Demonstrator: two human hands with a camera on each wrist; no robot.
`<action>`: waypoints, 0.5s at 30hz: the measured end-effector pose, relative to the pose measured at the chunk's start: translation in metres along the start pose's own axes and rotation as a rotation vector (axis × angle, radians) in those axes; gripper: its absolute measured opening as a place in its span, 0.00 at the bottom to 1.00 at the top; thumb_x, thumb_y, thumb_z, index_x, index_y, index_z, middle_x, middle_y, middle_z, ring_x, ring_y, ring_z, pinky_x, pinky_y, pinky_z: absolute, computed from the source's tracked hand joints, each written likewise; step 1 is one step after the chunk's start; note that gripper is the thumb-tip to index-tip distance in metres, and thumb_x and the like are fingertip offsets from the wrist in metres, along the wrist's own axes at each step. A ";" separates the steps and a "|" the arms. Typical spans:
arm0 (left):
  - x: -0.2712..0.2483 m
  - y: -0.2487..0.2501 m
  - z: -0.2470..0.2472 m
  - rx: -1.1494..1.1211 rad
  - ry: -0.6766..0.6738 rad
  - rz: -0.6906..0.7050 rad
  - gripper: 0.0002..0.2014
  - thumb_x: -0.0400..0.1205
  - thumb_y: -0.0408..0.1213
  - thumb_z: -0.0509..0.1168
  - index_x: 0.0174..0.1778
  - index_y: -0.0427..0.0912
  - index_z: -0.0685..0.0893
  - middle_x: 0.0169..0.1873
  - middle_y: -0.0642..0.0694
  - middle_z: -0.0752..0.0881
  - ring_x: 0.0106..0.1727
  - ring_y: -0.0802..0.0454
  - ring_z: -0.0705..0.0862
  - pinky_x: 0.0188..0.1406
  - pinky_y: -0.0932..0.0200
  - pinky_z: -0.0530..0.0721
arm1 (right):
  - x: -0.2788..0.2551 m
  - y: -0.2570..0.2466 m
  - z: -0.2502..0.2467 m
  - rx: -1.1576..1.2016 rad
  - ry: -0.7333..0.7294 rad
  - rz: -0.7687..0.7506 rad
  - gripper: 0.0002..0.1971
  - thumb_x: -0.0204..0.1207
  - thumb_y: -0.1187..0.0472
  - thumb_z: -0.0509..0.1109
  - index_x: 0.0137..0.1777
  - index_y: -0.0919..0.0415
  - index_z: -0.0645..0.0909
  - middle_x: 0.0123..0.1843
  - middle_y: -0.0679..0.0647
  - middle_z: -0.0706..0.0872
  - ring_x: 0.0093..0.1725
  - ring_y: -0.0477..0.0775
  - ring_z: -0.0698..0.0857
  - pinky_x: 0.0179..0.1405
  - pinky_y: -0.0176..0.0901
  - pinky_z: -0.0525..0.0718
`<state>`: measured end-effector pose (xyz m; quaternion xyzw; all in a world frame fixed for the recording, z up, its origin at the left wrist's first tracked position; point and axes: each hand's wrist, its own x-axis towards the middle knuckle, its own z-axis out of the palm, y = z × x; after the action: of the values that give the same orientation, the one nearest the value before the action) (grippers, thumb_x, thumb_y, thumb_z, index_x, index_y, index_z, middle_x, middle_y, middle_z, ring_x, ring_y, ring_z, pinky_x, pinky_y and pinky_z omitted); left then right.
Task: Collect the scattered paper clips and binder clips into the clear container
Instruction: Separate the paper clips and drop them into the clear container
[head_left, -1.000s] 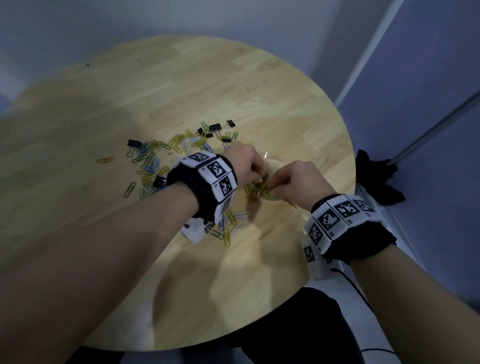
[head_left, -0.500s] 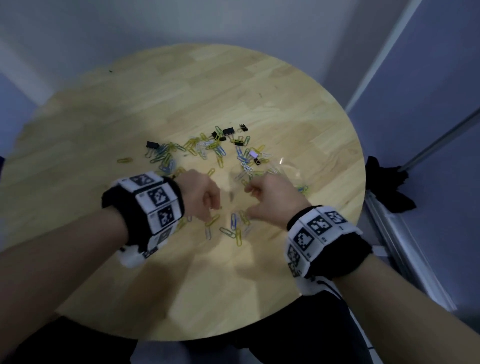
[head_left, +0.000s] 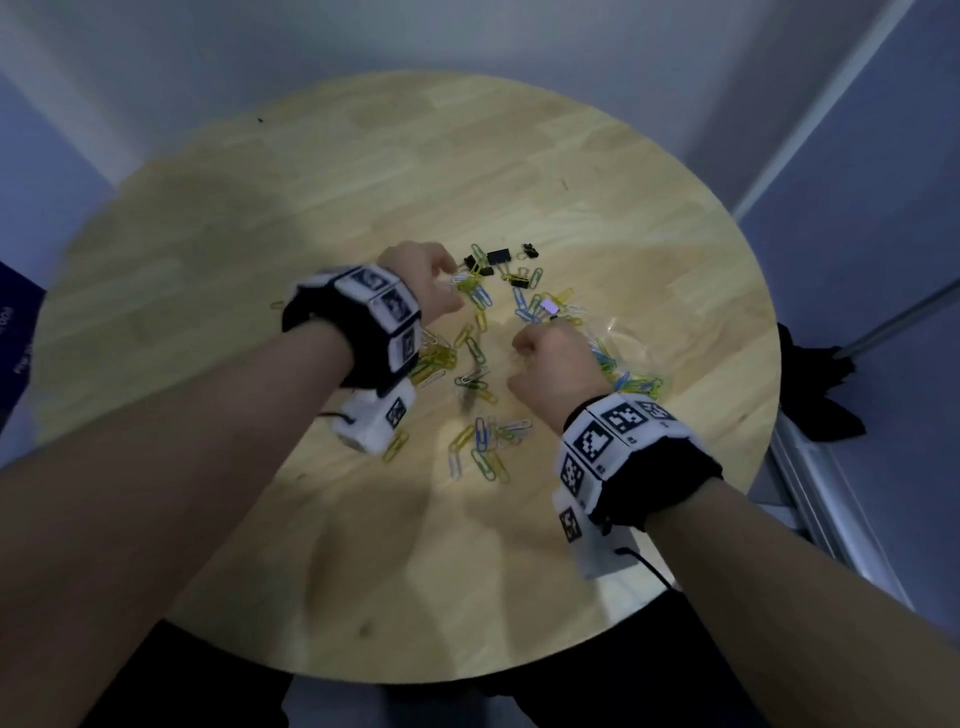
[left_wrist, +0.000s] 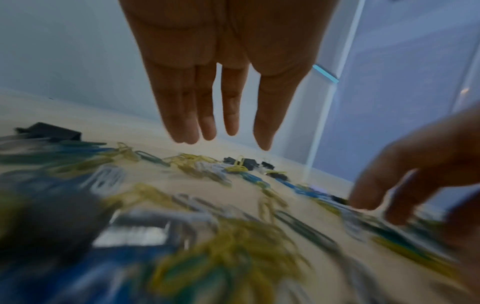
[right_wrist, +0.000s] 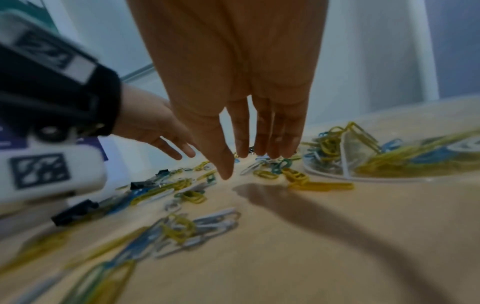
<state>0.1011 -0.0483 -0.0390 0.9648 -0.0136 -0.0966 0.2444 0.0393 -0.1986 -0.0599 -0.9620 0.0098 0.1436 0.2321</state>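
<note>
Coloured paper clips (head_left: 480, 447) lie scattered over the middle of the round wooden table (head_left: 260, 234). Black binder clips (head_left: 498, 256) sit at the far end of the scatter. The clear container (head_left: 641, 345) stands right of the clips and holds several yellow and blue ones. My left hand (head_left: 423, 283) hovers over the far clips beside the binder clips, fingers straight (left_wrist: 221, 115), holding nothing. My right hand (head_left: 553, 364) is just left of the container (right_wrist: 363, 178), its straight fingers (right_wrist: 249, 131) pointing down over loose clips (right_wrist: 267, 174), empty.
The table's edge curves close behind the container at the right. Beyond it a black cloth (head_left: 810, 379) lies on the floor by a metal pole (head_left: 893, 322). A dark blue object (head_left: 15, 338) shows at the far left.
Both hands have left the container, where they pinched clips together. The left hand moved out to the far clips, the right stayed left of the container; both now have straight fingers.
</note>
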 end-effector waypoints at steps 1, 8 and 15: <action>0.012 0.002 0.001 0.045 -0.019 -0.022 0.22 0.79 0.41 0.68 0.69 0.41 0.77 0.65 0.41 0.81 0.49 0.48 0.82 0.44 0.61 0.75 | 0.002 0.001 -0.001 -0.048 -0.007 0.015 0.23 0.71 0.67 0.69 0.68 0.62 0.76 0.70 0.61 0.72 0.70 0.62 0.73 0.71 0.52 0.75; 0.032 0.000 0.015 0.217 -0.194 -0.012 0.13 0.83 0.37 0.61 0.63 0.44 0.79 0.51 0.46 0.80 0.39 0.51 0.72 0.45 0.63 0.70 | -0.003 0.010 0.004 -0.109 -0.030 0.079 0.25 0.74 0.60 0.66 0.72 0.60 0.70 0.71 0.62 0.70 0.72 0.65 0.67 0.68 0.57 0.74; -0.013 -0.010 0.002 0.133 -0.283 0.124 0.13 0.79 0.44 0.68 0.59 0.51 0.85 0.57 0.52 0.83 0.61 0.52 0.80 0.57 0.61 0.72 | -0.018 0.007 0.010 0.075 -0.061 -0.095 0.25 0.72 0.52 0.72 0.68 0.58 0.78 0.66 0.59 0.75 0.68 0.60 0.74 0.70 0.51 0.74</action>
<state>0.0875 -0.0396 -0.0429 0.9529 -0.1137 -0.2153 0.1810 0.0187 -0.2006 -0.0666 -0.9471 -0.0377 0.1612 0.2749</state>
